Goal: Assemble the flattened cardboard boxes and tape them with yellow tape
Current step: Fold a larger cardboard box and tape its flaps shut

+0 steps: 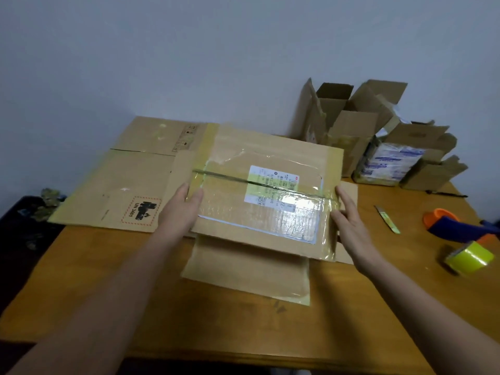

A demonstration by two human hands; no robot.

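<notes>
While both hands flank it, scene: a flattened cardboard box (259,196) lies mid-desk (108,280).
Left hand (181,209): grip apart, fingers resting flat on the box's left edge.
Right hand (351,220): grip apart, fingers along the box's right edge.
Far left: a larger flattened carton (121,180).
Far right: opened boxes (351,125).
Right: yellow tape roll (469,257) near a tape dispenser (457,223).

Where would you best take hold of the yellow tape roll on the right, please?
Grip the yellow tape roll across its two flat rims, coming from above. It seems to lie tilted on its curved side, so that face would likely roll or slip.
</notes>
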